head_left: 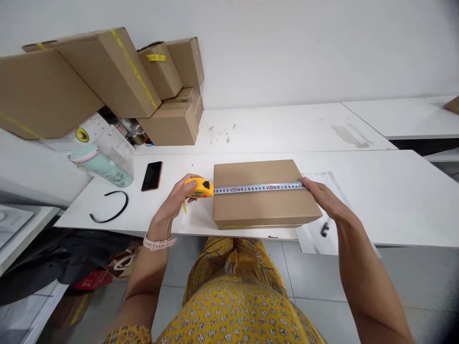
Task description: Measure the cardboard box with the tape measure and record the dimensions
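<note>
A closed cardboard box (261,206) lies on the white table in front of me. My left hand (179,193) is wrapped round the yellow case of a tape measure (196,188) at the box's left edge. The metal blade (247,188) runs straight across the top of the box, its printed numbers upside down to me. At the right edge my right hand (321,195) pinches the end of the blade against the box, thumb and fingers closed there. A yellow strap hangs below the case.
Several cardboard boxes (168,122) are stacked at the back left. A phone (152,176), a mint bottle (103,165) and a black headband (124,208) lie on the left. White paper (311,239) with a black pen (325,228) lies at the right, overhanging the table's front edge.
</note>
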